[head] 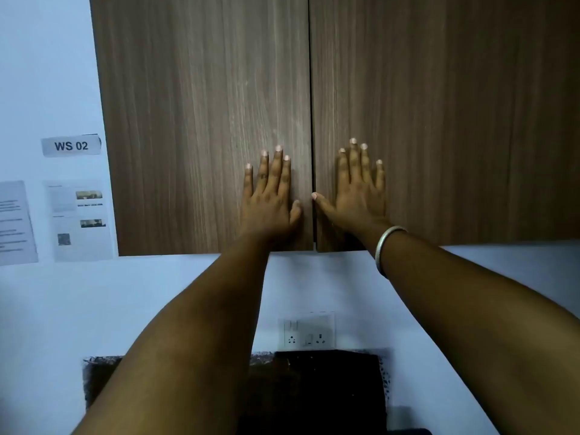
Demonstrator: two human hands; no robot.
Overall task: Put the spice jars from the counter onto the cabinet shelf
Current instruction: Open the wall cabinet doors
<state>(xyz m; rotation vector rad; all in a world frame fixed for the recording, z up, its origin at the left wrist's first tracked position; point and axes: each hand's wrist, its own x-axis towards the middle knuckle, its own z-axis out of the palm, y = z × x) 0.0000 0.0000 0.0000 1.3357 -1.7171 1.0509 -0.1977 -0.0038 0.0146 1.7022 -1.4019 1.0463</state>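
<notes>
Cabinet doors [201, 120] closed, left hand [270, 199], right hand [357, 196] pressed flat

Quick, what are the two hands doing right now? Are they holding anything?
Left hand: open, flat against the left cabinet door, holding nothing.
Right hand: open, flat against the right cabinet door, holding nothing.

Dim, cool light fills the view. The wall papers [78, 219] look blurred. Straight edges bow toward the frame's corners.
</notes>
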